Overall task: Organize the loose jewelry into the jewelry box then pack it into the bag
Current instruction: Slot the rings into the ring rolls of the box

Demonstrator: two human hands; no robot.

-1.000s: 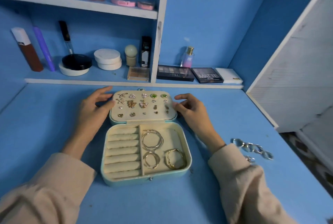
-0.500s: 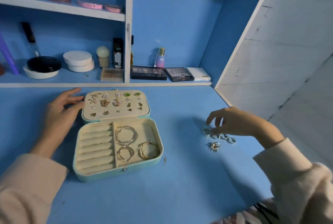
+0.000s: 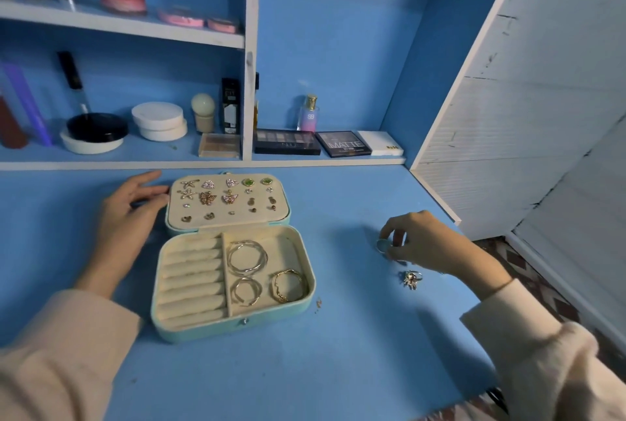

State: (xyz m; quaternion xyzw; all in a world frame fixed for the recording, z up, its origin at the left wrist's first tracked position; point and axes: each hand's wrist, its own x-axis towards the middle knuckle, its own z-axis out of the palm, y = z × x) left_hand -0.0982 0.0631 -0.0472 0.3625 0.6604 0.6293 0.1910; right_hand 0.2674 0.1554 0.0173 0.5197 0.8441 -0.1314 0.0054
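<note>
An open teal jewelry box (image 3: 233, 327) lies on the blue table. Its lid panel (image 3: 228, 198) carries several stud earrings. The lower tray holds ring rolls on the left and hoop earrings (image 3: 247, 257) and a gold bracelet (image 3: 288, 285) on the right. My left hand (image 3: 127, 220) rests open against the lid's left edge. To the right of the box, my right hand (image 3: 423, 244) pinches a silver ring (image 3: 383, 245) just above the table. A gold flower-shaped ring (image 3: 411, 279) lies loose below that hand. Other loose pieces are hidden under the hand.
A low shelf along the back holds eyeshadow palettes (image 3: 342, 143), a perfume bottle (image 3: 310, 114), compacts (image 3: 159, 120) and tubes. A white cabinet wall (image 3: 508, 136) bounds the table on the right. Patterned floor (image 3: 528, 271) shows past the table's right edge. No bag is in view.
My right hand left the box's right side, swung out to the loose rings on the right, and now pinches one. My left hand stayed at the lid. The view turned right.
</note>
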